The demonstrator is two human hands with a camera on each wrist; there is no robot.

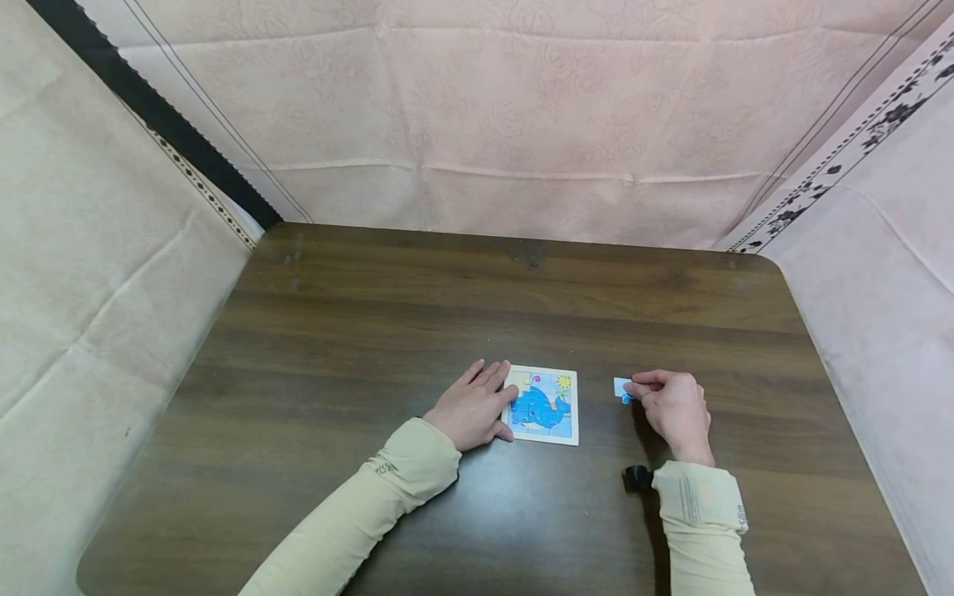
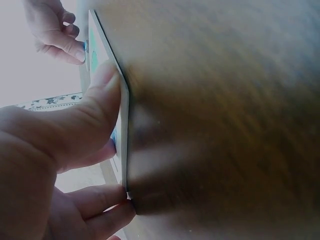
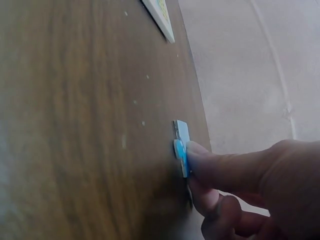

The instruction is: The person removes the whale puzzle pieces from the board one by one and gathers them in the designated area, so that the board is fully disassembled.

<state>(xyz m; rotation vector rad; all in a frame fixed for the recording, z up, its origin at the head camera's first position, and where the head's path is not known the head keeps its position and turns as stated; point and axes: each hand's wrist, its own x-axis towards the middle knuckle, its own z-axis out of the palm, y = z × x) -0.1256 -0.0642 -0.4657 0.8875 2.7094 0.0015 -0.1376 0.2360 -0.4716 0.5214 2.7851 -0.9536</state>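
A small square whale jigsaw puzzle (image 1: 540, 406) with a white frame lies flat on the table, a blue whale and a yellow sun on it. My left hand (image 1: 473, 406) rests on its left side, fingers extended. In the left wrist view the thumb (image 2: 102, 95) presses on the frame's rim and other fingertips touch the table by its edge. To the right of the puzzle, my right hand (image 1: 674, 410) pinches a light-blue puzzle piece (image 1: 622, 389) between thumb and fingers. The right wrist view shows this puzzle piece (image 3: 181, 145) tilted up on edge, close over the table.
The brown wood-grain table (image 1: 387, 290) has rounded corners. Pale cloth (image 1: 477, 108) hangs behind it and at both sides. A black wrist-worn device (image 1: 637, 478) sticks out beside the right sleeve.
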